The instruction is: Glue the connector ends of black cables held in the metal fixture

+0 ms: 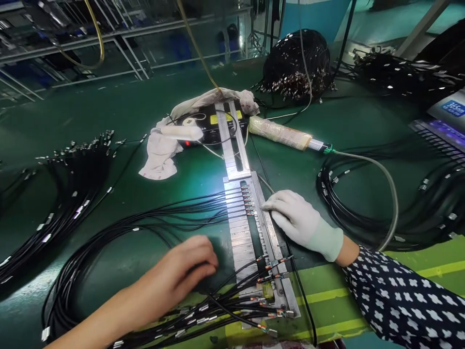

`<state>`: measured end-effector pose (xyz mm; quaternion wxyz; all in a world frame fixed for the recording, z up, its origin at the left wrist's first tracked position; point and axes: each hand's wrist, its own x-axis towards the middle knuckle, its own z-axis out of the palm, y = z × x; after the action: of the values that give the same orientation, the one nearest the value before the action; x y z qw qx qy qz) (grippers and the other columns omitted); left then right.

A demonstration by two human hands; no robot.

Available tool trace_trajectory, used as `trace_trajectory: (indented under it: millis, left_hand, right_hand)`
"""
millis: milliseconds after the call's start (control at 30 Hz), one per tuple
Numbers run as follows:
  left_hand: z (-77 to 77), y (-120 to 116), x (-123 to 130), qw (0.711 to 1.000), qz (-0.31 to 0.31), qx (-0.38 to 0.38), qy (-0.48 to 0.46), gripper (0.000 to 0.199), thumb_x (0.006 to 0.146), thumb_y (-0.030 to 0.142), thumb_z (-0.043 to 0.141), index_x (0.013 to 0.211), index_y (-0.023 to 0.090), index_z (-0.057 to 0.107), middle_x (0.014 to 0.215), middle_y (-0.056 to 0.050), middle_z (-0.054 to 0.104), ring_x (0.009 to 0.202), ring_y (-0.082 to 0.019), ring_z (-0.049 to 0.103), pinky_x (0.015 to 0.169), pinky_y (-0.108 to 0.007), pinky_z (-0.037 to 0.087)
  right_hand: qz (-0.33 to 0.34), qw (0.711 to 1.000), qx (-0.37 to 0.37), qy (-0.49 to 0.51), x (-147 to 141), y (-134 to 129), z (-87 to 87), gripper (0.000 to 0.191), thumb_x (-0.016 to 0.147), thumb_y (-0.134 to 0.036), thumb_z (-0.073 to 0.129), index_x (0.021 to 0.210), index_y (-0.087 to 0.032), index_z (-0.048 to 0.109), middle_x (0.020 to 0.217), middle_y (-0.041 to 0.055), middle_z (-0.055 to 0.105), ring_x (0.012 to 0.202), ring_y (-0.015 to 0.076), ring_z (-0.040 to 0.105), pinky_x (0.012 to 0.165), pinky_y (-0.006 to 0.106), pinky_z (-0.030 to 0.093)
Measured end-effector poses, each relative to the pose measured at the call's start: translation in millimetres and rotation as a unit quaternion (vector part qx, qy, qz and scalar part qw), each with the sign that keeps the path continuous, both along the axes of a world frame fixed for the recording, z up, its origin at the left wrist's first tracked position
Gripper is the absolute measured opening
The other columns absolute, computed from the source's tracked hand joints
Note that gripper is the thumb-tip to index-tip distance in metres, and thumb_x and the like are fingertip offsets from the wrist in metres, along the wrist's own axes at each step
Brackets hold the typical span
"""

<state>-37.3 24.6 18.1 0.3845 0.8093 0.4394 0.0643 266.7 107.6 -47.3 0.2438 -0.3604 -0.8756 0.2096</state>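
Note:
A long slotted metal fixture (pixel 241 237) runs away from me across the green table. In its far slots, a row of black cables (pixel 203 198) lies side by side with their small connector ends (pixel 247 199) lined up. My right hand (pixel 303 223), in a white glove, has its fingers bent together, fingertips at the fixture's right rail; anything between them is hidden. Left of the fixture, my bare left hand (pixel 189 266) is curled above the table, slightly blurred, its grip hidden. Loose cables with metal plugs (pixel 269 274) lie across the fixture's near end.
Cable bundles lie at left (pixel 78 160) and right (pixel 337 203), with a dark cable heap (pixel 296 63) behind. A black box (pixel 207 131) with cloth around it stands beyond the fixture. A wrapped tool handle (pixel 283 133) trails a hose. A 365nm lamp unit (pixel 450 109) sits far right.

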Motion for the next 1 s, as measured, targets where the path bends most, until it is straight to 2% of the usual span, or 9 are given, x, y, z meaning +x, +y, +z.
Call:
trace_trajectory:
  millis: [100, 200, 267, 367, 533, 633, 733, 867, 1000]
  left_hand:
    - [-20.5, 12.5, 9.2, 0.982, 0.055, 0.181, 0.026, 0.014, 0.099, 0.018, 0.043, 0.101, 0.020, 0.057, 0.097, -0.004, 0.058, 0.089, -0.017, 0.055, 0.077, -0.028, 0.046]
    - [-38.4, 23.3, 25.3, 0.956, 0.027, 0.283, 0.072, 0.016, 0.098, 0.017, 0.043, 0.110, 0.017, 0.054, 0.103, -0.008, 0.060, 0.093, -0.022, 0.053, 0.080, -0.036, 0.045]
    - [-45.7, 27.1, 35.0, 0.956, -0.001, 0.287, 0.066, 0.019, 0.098, 0.016, 0.042, 0.114, 0.016, 0.051, 0.102, -0.008, 0.061, 0.091, -0.022, 0.053, 0.080, -0.037, 0.045]
    - [-49.7, 29.5, 40.1, 0.970, -0.011, 0.241, 0.031, 0.015, 0.098, 0.014, 0.041, 0.110, 0.017, 0.051, 0.096, -0.006, 0.059, 0.086, -0.020, 0.051, 0.077, -0.034, 0.044]
    - [-50.1, 31.7, 25.5, 0.986, -0.002, 0.163, -0.023, 0.019, 0.098, 0.009, 0.040, 0.110, 0.019, 0.052, 0.098, -0.005, 0.055, 0.088, -0.016, 0.050, 0.077, -0.028, 0.044]
    - [-51.6, 34.7, 16.5, 0.983, 0.009, 0.179, -0.038, 0.028, 0.097, 0.006, 0.042, 0.121, 0.018, 0.051, 0.100, -0.005, 0.055, 0.088, -0.015, 0.051, 0.077, -0.025, 0.044]
    - [-52.3, 38.0, 13.5, 0.976, -0.008, 0.215, -0.026, 0.039, 0.096, 0.004, 0.041, 0.132, 0.018, 0.048, 0.099, -0.006, 0.055, 0.085, -0.014, 0.052, 0.073, -0.024, 0.045]
    - [-49.3, 39.6, 14.5, 0.966, -0.031, 0.254, 0.025, 0.041, 0.095, 0.003, 0.036, 0.132, 0.014, 0.048, 0.096, -0.008, 0.056, 0.081, -0.016, 0.052, 0.070, -0.026, 0.046]
    - [-46.9, 40.8, 15.5, 0.969, -0.033, 0.246, 0.021, 0.042, 0.094, 0.002, 0.037, 0.133, 0.014, 0.047, 0.097, -0.009, 0.056, 0.081, -0.016, 0.052, 0.069, -0.026, 0.046]
  right_hand:
    - [-0.006, 1.000, -0.001, 0.003, -1.3, 0.9, 0.8, 0.023, 0.096, -0.013, 0.045, 0.110, -0.020, 0.061, 0.103, 0.0077, 0.063, 0.100, 0.0241, 0.055, 0.088, 0.044, 0.047]
    - [-0.007, 1.000, -0.008, 0.007, -2.5, 1.1, 2.8, 0.022, 0.096, -0.012, 0.047, 0.110, -0.020, 0.062, 0.104, 0.0072, 0.064, 0.100, 0.0232, 0.055, 0.088, 0.042, 0.046]
    - [-0.009, 1.000, -0.016, 0.009, -3.1, 1.1, 4.5, 0.022, 0.096, -0.011, 0.048, 0.110, -0.020, 0.062, 0.104, 0.0066, 0.064, 0.100, 0.0226, 0.055, 0.089, 0.041, 0.045]
    - [-0.008, 0.999, -0.033, 0.014, -3.3, 1.8, 6.5, 0.021, 0.096, -0.012, 0.049, 0.110, -0.020, 0.063, 0.102, 0.0054, 0.064, 0.100, 0.0217, 0.054, 0.090, 0.040, 0.044]
    - [-0.006, 0.998, -0.059, 0.030, -2.4, 4.1, 6.7, 0.020, 0.096, -0.012, 0.049, 0.109, -0.020, 0.063, 0.101, 0.0042, 0.064, 0.100, 0.0208, 0.054, 0.090, 0.040, 0.043]
    - [-0.001, 0.997, -0.068, 0.039, -2.0, 5.4, 6.5, 0.021, 0.096, -0.011, 0.049, 0.108, -0.019, 0.063, 0.100, 0.0042, 0.064, 0.099, 0.0208, 0.054, 0.089, 0.040, 0.043]
    - [-0.002, 0.996, -0.072, 0.047, -2.0, 6.2, 7.1, 0.022, 0.095, -0.010, 0.048, 0.108, -0.019, 0.063, 0.099, 0.0043, 0.064, 0.098, 0.0209, 0.053, 0.089, 0.040, 0.043]
    - [0.001, 0.996, -0.079, 0.050, -2.4, 7.3, 7.5, 0.021, 0.096, -0.010, 0.048, 0.108, -0.018, 0.063, 0.099, 0.0045, 0.063, 0.098, 0.0211, 0.053, 0.089, 0.040, 0.043]
    - [-0.001, 0.995, -0.082, 0.053, -2.4, 8.2, 5.9, 0.022, 0.096, -0.011, 0.047, 0.109, -0.019, 0.062, 0.100, 0.0041, 0.063, 0.098, 0.0206, 0.053, 0.089, 0.040, 0.043]
